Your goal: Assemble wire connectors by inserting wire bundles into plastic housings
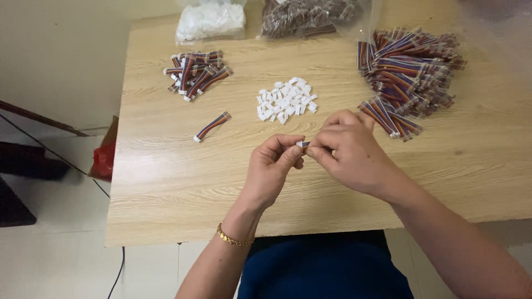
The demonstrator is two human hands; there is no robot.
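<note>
Pinching a small white connector (301,144) between both hands, left hand (272,166) and right hand (349,152) closed on it above the tabletop (166,182). Best keep it square, fingertips close, the loose connector pile (286,100) within reach.

Counter (166,182) light woodgrain; connectors (286,99) at 12 o'clock white; wire bundles (410,72) striped red, blue, orange; bracelet (233,239) gold; red bag (103,159) at 9 o'clock.
</note>
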